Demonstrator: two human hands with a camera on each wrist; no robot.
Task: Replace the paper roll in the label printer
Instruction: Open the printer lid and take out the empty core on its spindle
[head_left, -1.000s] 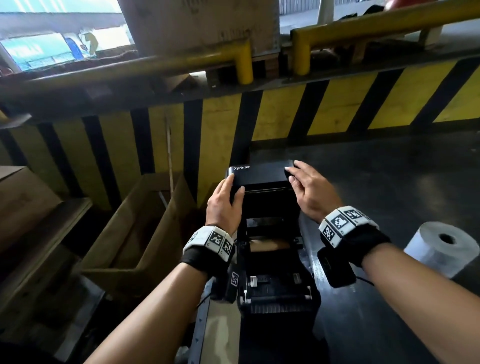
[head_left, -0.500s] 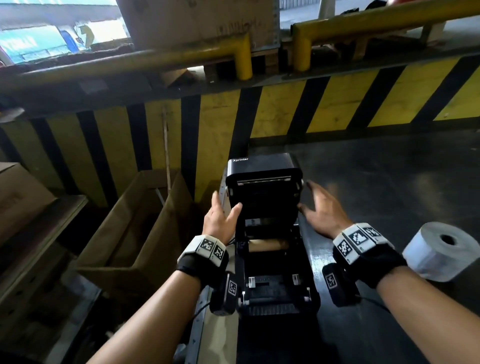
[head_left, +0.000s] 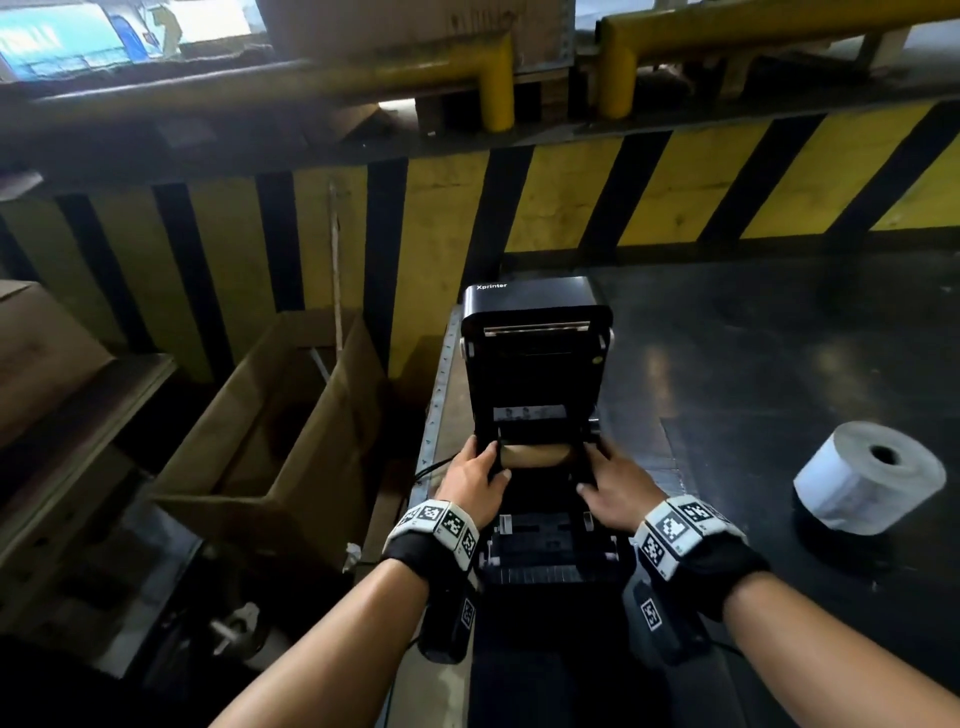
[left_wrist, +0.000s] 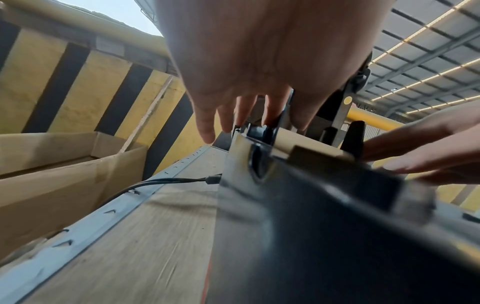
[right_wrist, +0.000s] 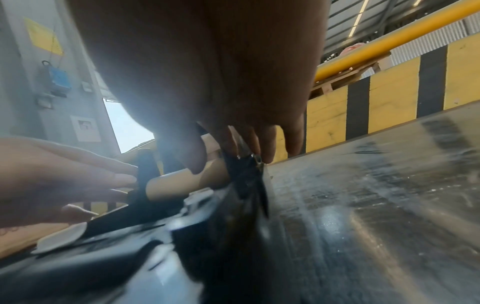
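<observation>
The black label printer (head_left: 535, 306) stands with its lid tipped up and open. A bare brown cardboard core (head_left: 535, 454) lies across the paper bay between two black roll guides. My left hand (head_left: 472, 478) pinches the left guide (left_wrist: 270, 127), fingers outside and thumb inside. My right hand (head_left: 613, 483) pinches the right guide (right_wrist: 241, 170), its thumb against the core (right_wrist: 182, 181). A full white label roll (head_left: 872, 478) lies on its side on the dark surface to the right, apart from both hands.
An open cardboard box (head_left: 270, 441) sits left of the printer, below the bench edge. A yellow-and-black striped barrier (head_left: 571, 197) runs behind. A black cable (left_wrist: 166, 181) plugs into the printer's left side. The dark, shiny bench top (head_left: 753, 364) stretches right.
Both hands left the lid, which now stands fully up, and came down and toward me to the guides at either end of the core.
</observation>
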